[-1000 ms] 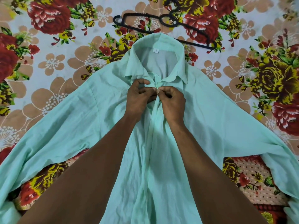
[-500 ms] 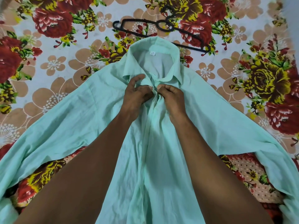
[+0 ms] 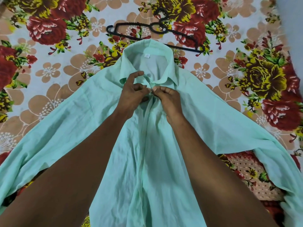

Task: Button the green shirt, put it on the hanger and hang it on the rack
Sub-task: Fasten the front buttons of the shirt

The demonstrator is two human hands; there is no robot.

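Observation:
The pale green shirt [image 3: 213,122] lies flat on its back on a flowered bedsheet, sleeves spread to both sides, collar pointing away from me. My left hand [image 3: 132,94] pinches the left edge of the front placket just under the collar. My right hand [image 3: 168,100] pinches the opposite edge, its fingertips meeting the left hand's. The button itself is hidden between my fingers. A black plastic hanger [image 3: 157,28] lies on the sheet just beyond the collar, its lower bar partly covered by it.
The flowered bedsheet [image 3: 49,66] spreads around the shirt on all sides. A pale surface [image 3: 293,17] shows at the top right corner. No rack is in view.
Both hands have stayed at the top of the placket, with small finger movements. The left hand's index finger has lifted toward the collar. The view has shifted slightly.

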